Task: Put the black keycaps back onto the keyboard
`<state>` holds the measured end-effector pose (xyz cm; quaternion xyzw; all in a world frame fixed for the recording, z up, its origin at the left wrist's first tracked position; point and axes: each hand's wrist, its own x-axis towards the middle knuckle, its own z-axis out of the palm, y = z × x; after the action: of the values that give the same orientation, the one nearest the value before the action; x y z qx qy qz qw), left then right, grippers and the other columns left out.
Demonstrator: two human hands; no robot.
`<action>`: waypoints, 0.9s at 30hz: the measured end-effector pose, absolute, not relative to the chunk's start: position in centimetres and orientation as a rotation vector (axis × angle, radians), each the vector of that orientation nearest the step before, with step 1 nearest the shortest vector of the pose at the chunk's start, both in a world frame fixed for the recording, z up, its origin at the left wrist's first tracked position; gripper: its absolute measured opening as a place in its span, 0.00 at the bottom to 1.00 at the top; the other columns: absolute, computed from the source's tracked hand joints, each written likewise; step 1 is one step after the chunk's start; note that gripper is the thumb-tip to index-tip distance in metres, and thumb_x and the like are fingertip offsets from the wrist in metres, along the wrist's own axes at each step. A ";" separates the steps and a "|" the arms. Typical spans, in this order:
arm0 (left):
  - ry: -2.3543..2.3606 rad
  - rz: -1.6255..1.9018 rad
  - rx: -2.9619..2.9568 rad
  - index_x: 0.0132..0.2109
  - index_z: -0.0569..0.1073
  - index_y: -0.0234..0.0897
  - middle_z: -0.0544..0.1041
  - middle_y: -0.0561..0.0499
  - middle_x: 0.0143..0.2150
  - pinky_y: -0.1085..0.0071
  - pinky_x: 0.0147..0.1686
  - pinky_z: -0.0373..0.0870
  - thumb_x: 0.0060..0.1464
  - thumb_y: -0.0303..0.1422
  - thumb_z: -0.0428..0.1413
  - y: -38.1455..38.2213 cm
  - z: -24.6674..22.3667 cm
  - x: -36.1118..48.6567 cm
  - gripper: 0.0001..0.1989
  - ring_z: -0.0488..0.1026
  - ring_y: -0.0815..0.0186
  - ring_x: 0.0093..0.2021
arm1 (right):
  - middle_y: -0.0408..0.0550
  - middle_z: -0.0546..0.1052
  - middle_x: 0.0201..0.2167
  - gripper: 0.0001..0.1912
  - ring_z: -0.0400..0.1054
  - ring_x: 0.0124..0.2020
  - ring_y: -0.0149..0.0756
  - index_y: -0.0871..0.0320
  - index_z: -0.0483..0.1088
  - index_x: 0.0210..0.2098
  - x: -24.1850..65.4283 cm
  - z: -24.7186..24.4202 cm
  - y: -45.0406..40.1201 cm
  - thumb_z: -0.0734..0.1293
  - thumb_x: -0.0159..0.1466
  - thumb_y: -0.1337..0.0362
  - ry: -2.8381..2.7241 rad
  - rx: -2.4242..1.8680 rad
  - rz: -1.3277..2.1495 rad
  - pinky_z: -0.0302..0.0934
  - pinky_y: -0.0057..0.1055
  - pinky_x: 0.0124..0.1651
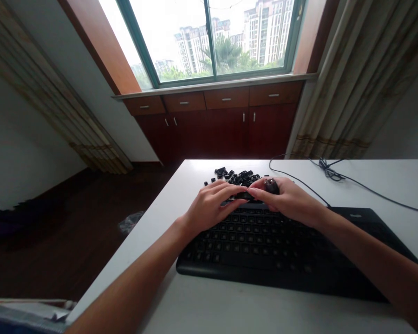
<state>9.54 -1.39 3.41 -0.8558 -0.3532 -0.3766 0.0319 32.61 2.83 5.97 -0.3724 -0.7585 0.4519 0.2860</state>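
Observation:
A black keyboard (244, 232) lies on the white table, its key positions bare of caps across most of the part that shows. Over its far edge, my left hand (214, 204) has its thumb and fingers closed around a small black piece (244, 195), probably a keycap. My right hand (289, 197) meets it there, thumb and forefinger touching the same spot. Tucked in the right hand is a short, rounded black tool (271, 186) with light marks at its upper end; its kind is unclear. Loose black keycaps (242, 177) lie heaped just beyond both hands.
A black cable (329, 171) runs from the keyboard's back edge and lies bundled at the far right of the white table (153, 246). A crumpled clear plastic bag (130, 222) is beyond the left table edge. Cabinets (209, 130) stand under the window.

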 end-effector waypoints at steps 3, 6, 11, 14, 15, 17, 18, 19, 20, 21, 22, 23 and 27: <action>-1.077 -1.264 -2.565 0.52 0.74 0.40 0.81 0.50 0.45 0.66 0.43 0.76 0.60 0.31 0.62 -1.6 3.4 10.1 0.13 0.76 0.66 0.43 | 0.44 0.78 0.32 0.17 0.70 0.31 0.33 0.54 0.78 0.43 32.8 6.9 2.7 0.73 0.60 0.51 -2.177 -0.928 0.990 0.62 0.30 0.34; -1.075 -1.314 -2.541 0.51 0.74 0.39 0.81 0.50 0.44 0.67 0.42 0.75 0.58 0.30 0.63 -1.9 3.3 10.8 0.13 0.76 0.67 0.41 | 0.44 0.79 0.37 0.14 0.72 0.38 0.36 0.53 0.77 0.41 33.4 7.6 2.6 0.74 0.60 0.53 -2.321 -0.832 0.718 0.64 0.33 0.42; -1.058 -1.247 -2.647 0.52 0.74 0.38 0.81 0.51 0.44 0.67 0.44 0.75 0.57 0.31 0.64 -2.8 3.4 12.4 0.16 0.75 0.66 0.42 | 0.46 0.78 0.41 0.06 0.72 0.41 0.35 0.54 0.75 0.43 36.8 7.2 1.8 0.68 0.67 0.62 -2.493 -0.685 0.555 0.65 0.33 0.45; -1.026 -1.176 -2.735 0.54 0.72 0.37 0.81 0.51 0.45 0.67 0.46 0.75 0.60 0.28 0.61 -3.4 3.5 13.3 0.15 0.74 0.66 0.44 | 0.45 0.77 0.43 0.08 0.73 0.40 0.33 0.52 0.74 0.47 40.0 6.2 1.2 0.65 0.69 0.64 -2.587 -0.710 0.637 0.66 0.32 0.44; -1.015 -1.145 -2.769 0.54 0.72 0.37 0.81 0.51 0.46 0.66 0.46 0.75 0.61 0.27 0.59 -3.5 3.4 13.6 0.14 0.74 0.66 0.45 | 0.44 0.77 0.43 0.08 0.73 0.40 0.33 0.52 0.74 0.47 41.1 5.9 1.1 0.65 0.69 0.64 -2.608 -0.741 0.669 0.66 0.32 0.44; -1.010 -1.068 -2.835 0.52 0.73 0.37 0.80 0.51 0.47 0.65 0.46 0.75 0.61 0.27 0.57 -3.8 3.2 14.1 0.12 0.74 0.65 0.45 | 0.44 0.77 0.42 0.07 0.73 0.40 0.33 0.51 0.74 0.45 42.8 5.2 1.0 0.65 0.70 0.63 -2.619 -0.796 0.704 0.67 0.31 0.44; -1.014 -1.028 -2.864 0.51 0.73 0.37 0.80 0.51 0.48 0.65 0.47 0.75 0.62 0.27 0.57 -3.9 3.1 14.4 0.11 0.74 0.65 0.46 | 0.45 0.76 0.43 0.07 0.73 0.40 0.33 0.51 0.74 0.45 43.5 4.9 0.9 0.65 0.70 0.62 -2.611 -0.814 0.704 0.67 0.31 0.44; -1.019 -0.989 -2.893 0.51 0.73 0.37 0.79 0.50 0.49 0.64 0.47 0.74 0.62 0.28 0.57 -3.9 2.9 14.6 0.11 0.74 0.64 0.46 | 0.45 0.76 0.44 0.07 0.73 0.41 0.33 0.51 0.75 0.45 44.0 4.6 0.9 0.64 0.70 0.61 -2.598 -0.823 0.689 0.68 0.31 0.44; -1.025 -0.957 -2.917 0.51 0.73 0.37 0.79 0.50 0.50 0.63 0.47 0.74 0.62 0.28 0.56 -4.0 2.8 14.7 0.10 0.74 0.64 0.46 | 0.46 0.75 0.45 0.08 0.73 0.41 0.33 0.51 0.74 0.46 44.4 4.3 0.8 0.64 0.71 0.61 -2.586 -0.832 0.662 0.68 0.31 0.44; -1.035 -0.928 -2.936 0.51 0.73 0.38 0.79 0.51 0.50 0.63 0.48 0.74 0.62 0.28 0.56 -4.0 2.6 14.8 0.10 0.73 0.64 0.47 | 0.47 0.75 0.46 0.09 0.73 0.41 0.33 0.51 0.74 0.47 44.7 4.0 0.7 0.64 0.71 0.61 -2.582 -0.838 0.627 0.68 0.31 0.44; -1.047 -0.908 -2.949 0.51 0.73 0.38 0.79 0.50 0.51 0.63 0.48 0.74 0.62 0.28 0.56 -3.9 2.5 14.9 0.10 0.73 0.64 0.47 | 0.47 0.74 0.47 0.10 0.73 0.41 0.33 0.50 0.74 0.49 44.9 3.8 0.5 0.64 0.71 0.60 -2.587 -0.840 0.588 0.68 0.32 0.44; -1.060 -0.894 -2.959 0.51 0.73 0.38 0.78 0.50 0.51 0.63 0.48 0.74 0.62 0.28 0.56 -3.9 2.4 14.9 0.11 0.73 0.64 0.47 | 0.47 0.74 0.48 0.12 0.74 0.40 0.34 0.50 0.73 0.52 45.0 3.6 0.4 0.64 0.71 0.59 -2.599 -0.841 0.551 0.69 0.32 0.44; -1.098 -0.892 -2.978 0.50 0.74 0.39 0.79 0.50 0.50 0.64 0.47 0.74 0.61 0.27 0.56 -3.8 2.5 14.9 0.10 0.73 0.64 0.47 | 0.49 0.75 0.50 0.18 0.74 0.41 0.36 0.51 0.70 0.58 45.1 3.1 -0.4 0.65 0.70 0.58 -2.615 -0.838 0.420 0.69 0.33 0.44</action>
<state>14.91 -3.81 2.51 -0.9006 -0.3319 -0.2698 -0.0775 45.06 -0.44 3.07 -0.2968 -0.9258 0.1487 0.1806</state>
